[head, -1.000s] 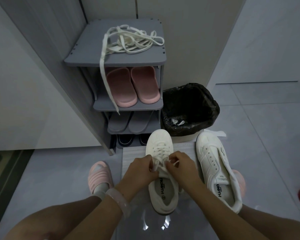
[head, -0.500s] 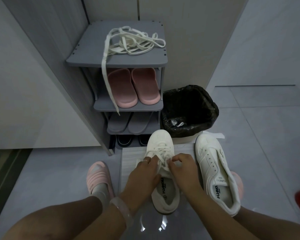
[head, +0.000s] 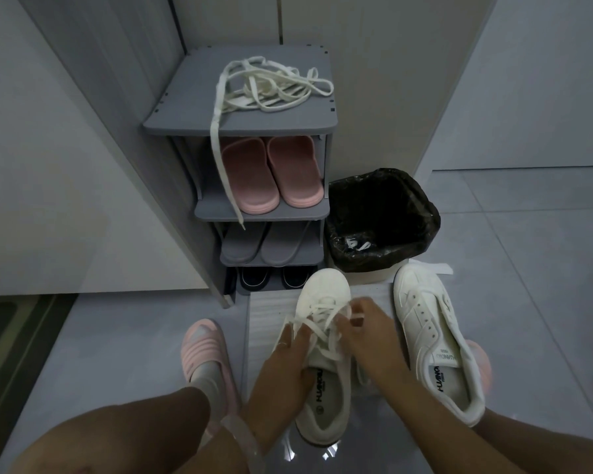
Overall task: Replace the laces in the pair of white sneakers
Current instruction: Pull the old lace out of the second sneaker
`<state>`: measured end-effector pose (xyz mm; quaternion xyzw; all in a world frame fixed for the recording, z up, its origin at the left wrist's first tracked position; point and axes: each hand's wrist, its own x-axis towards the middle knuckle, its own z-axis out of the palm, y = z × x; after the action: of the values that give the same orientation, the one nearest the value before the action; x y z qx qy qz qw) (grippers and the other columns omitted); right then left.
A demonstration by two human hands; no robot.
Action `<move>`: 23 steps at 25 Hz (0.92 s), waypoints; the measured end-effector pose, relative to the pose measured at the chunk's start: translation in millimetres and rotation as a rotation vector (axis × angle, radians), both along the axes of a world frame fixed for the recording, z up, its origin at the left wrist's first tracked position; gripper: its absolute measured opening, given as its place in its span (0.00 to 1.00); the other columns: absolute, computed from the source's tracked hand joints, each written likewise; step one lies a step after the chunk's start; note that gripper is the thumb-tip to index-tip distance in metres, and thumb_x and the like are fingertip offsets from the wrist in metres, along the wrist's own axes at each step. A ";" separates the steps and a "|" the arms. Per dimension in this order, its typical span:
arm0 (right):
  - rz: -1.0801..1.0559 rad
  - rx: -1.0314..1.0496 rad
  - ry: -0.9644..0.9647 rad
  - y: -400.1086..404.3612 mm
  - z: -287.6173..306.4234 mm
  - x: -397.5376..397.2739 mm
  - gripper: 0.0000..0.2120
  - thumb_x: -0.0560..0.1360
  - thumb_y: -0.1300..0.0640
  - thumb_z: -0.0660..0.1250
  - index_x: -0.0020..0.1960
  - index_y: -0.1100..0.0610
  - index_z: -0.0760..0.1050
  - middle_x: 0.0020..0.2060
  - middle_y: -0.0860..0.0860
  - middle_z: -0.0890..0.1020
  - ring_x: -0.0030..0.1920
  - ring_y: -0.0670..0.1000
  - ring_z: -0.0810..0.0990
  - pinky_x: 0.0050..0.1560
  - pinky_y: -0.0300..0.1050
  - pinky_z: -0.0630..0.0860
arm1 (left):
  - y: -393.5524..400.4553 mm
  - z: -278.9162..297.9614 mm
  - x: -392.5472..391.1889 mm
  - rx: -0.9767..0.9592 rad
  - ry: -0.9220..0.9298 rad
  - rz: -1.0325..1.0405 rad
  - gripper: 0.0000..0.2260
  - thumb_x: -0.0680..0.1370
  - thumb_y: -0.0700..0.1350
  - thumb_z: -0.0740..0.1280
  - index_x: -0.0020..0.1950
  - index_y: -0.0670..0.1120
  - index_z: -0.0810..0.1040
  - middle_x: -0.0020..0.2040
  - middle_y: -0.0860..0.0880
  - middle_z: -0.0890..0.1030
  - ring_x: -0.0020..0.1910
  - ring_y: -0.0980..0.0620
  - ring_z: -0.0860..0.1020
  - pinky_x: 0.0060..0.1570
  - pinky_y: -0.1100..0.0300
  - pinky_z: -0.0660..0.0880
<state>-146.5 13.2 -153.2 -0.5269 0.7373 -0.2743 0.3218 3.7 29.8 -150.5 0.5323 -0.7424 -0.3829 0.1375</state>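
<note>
I see the left hand [head: 285, 360] resting on the laced sneaker [head: 324, 357], thumb tucked at the shoe's opening and fingers lying fairly straight along its left side over the lace [head: 317, 323]. The right hand [head: 370, 333] has its fingers curled, pinching a loop of that lace above the tongue. This sneaker sits on a pale mat [head: 264, 323], toe pointing toward the shoe rack [head: 240, 121]. The second sneaker [head: 428, 340] stands just to the right, its eyelets bare, its toe close to the bin [head: 380, 217] lined with a black bag. A tangle of loose laces [head: 271, 85] lies on the rack's top shelf, one end hanging past the front edge down over the pink slippers [head: 271, 172]. Grey slippers and dark shoes fill the lower shelves. My left foot in a pink slipper [head: 206, 357] is planted left of the mat. Open tiled floor [head: 528, 268] spreads to the right of the bin, and more lies left of my foot.
</note>
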 end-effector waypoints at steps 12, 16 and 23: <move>0.257 -0.130 0.271 8.3 -5.4 7.7 0.06 0.80 0.57 0.57 0.45 0.56 0.67 0.43 0.53 0.76 0.40 0.49 0.71 0.38 0.38 0.65 | -11.3 -9.4 -6.1 -0.068 0.000 -0.007 0.24 0.78 0.36 0.58 0.72 0.51 0.59 0.71 0.49 0.64 0.68 0.51 0.66 0.58 0.71 0.61; -0.092 -0.262 0.121 -20.6 19.4 -21.7 0.05 0.78 0.61 0.60 0.52 0.59 0.73 0.39 0.51 0.76 0.40 0.50 0.74 0.40 0.40 0.67 | -15.5 -9.4 -3.6 0.020 -0.114 -0.051 0.30 0.78 0.38 0.59 0.76 0.53 0.50 0.76 0.47 0.54 0.73 0.50 0.60 0.63 0.66 0.58; -0.085 0.045 -0.161 3.9 -15.6 1.3 0.03 0.75 0.58 0.66 0.45 0.57 0.78 0.43 0.50 0.81 0.45 0.48 0.78 0.43 0.33 0.70 | -26.1 -10.1 -5.7 0.053 -0.007 0.004 0.24 0.79 0.42 0.60 0.74 0.47 0.58 0.73 0.48 0.63 0.71 0.51 0.62 0.65 0.67 0.58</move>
<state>-145.2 17.1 -168.8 -0.4640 0.7366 -0.3126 0.3800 -2.0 3.7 -160.5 0.5384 -0.7314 -0.4005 0.1214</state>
